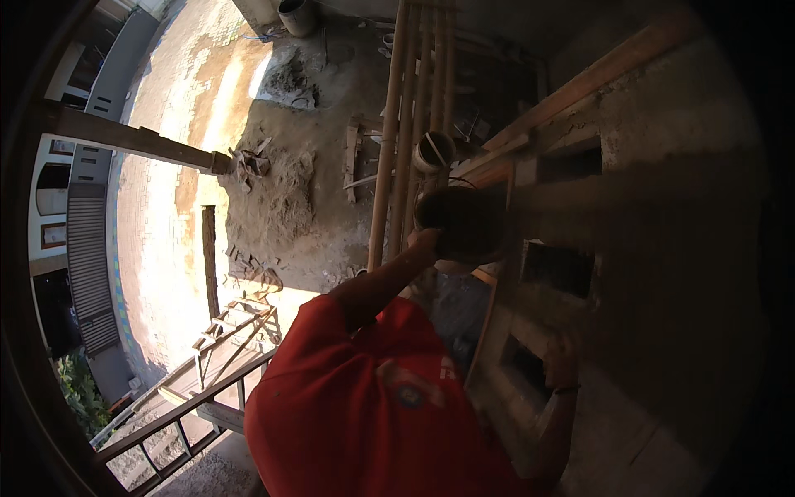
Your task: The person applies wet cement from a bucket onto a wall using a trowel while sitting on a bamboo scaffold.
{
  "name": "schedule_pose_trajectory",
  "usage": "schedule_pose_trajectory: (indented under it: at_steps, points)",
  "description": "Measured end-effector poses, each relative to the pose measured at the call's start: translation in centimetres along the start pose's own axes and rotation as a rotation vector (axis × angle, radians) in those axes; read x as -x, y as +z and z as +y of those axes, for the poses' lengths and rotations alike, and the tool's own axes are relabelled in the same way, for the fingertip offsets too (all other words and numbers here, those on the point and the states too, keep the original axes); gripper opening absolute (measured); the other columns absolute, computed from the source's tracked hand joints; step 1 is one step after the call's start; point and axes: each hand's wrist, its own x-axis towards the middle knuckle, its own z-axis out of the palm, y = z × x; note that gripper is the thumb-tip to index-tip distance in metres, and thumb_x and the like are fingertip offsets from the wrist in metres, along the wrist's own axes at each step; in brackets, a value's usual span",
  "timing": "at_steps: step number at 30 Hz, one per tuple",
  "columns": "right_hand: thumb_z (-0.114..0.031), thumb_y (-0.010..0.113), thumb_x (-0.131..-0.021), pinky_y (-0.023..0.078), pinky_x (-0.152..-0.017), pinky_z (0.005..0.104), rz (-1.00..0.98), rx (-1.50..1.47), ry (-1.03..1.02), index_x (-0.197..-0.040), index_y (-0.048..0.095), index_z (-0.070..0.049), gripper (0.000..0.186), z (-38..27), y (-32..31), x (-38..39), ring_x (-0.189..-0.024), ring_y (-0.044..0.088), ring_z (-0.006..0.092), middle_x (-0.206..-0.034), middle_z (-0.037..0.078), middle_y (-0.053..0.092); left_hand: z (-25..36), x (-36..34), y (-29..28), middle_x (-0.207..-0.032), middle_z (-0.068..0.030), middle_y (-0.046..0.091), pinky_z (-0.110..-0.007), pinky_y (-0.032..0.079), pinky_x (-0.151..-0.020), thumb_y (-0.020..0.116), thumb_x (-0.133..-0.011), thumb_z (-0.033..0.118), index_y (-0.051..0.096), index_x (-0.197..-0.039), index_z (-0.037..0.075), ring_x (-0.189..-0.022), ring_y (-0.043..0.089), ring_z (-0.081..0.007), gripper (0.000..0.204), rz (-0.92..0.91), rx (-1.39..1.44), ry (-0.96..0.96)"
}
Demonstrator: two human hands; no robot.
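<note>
While the wearer's own hands stay out of view, so their grip cannot be told, a person in a red shirt [364,406] below grips a dark bucket [460,222] with one raised hand [426,242] beside bamboo poles [406,124]. Their other hand [563,358] rests on the rough wall [662,248].

View from above a building site. A person in a red shirt [364,414] lifts a dark bucket [460,219] with one raised hand [426,240]; the other hand [563,356] rests on the rough concrete wall [662,248]. Bamboo poles [410,124] run beside a second bucket [433,151]. Below lie bare earth [281,190] and a wooden ladder [228,327].
</note>
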Motion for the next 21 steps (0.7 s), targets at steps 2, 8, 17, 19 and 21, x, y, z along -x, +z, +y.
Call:
schedule_pose_trajectory:
  at_steps: [2,8,17,19,21]
  points:
    - [-0.025,0.05,-0.099,0.051,-0.087,0.0401,-0.029,0.108,-0.136,-0.128,0.057,-0.006,0.036,0.7,2.6,0.1,-0.107,0.059,0.025,-0.115,0.016,0.06,-1.1,-3.9,-2.9,-0.127,-0.0127,0.059,-0.041,0.054,-0.092,0.064,-0.091,0.013,0.052,-0.131,0.006,-0.112,0.062,-0.0273,0.043,-0.049,0.074,0.081]
    - [-0.02,0.046,-0.101,0.053,-0.061,0.0328,-0.134,-0.178,-0.042,-0.126,0.053,-0.006,0.03,-1.1,5.4,3.6,-0.074,0.063,0.0224,-0.093,0.008,0.063,13.4,-2.3,-8.0,-0.118,-0.0136,0.063,-0.037,0.054,-0.096,0.049,-0.1,0.015,0.055,-0.124,-0.004,-0.106,0.064,-0.0255,0.031,0.021,0.384,0.193]
    - [-0.035,0.055,-0.098,0.049,-0.052,0.0359,0.01,-0.158,-0.146,-0.1,0.06,-0.007,0.028,4.5,10.0,1.9,-0.056,0.057,0.0195,-0.072,0.007,0.059,33.1,4.9,-12.4,-0.114,-0.0104,0.07,-0.038,0.052,-0.092,0.074,-0.085,0.034,0.062,-0.122,0.004,-0.106,0.066,-0.0258,0.048,0.447,-1.404,1.157]
    - [-0.035,0.056,-0.097,0.049,-0.053,0.0362,-0.127,-0.52,0.245,-0.1,0.06,-0.008,0.027,1.5,10.3,1.9,-0.056,0.057,0.021,-0.071,0.007,0.061,32.9,6.4,-12.8,-0.11,-0.0125,0.071,-0.038,0.052,-0.09,0.074,-0.084,0.035,0.064,-0.118,0.005,-0.105,0.067,-0.0274,0.046,0.455,-1.295,1.179]
    - [-0.037,0.058,-0.096,0.051,-0.061,0.0394,-0.15,-0.462,0.167,-0.105,0.062,-0.008,0.031,2.0,11.3,1.6,-0.064,0.061,0.025,-0.077,0.009,0.065,31.8,5.6,-13.7,-0.102,-0.0171,0.071,-0.037,0.054,-0.084,0.074,-0.083,0.034,0.068,-0.109,0.005,-0.101,0.068,-0.0297,0.04,0.589,-1.378,1.279]
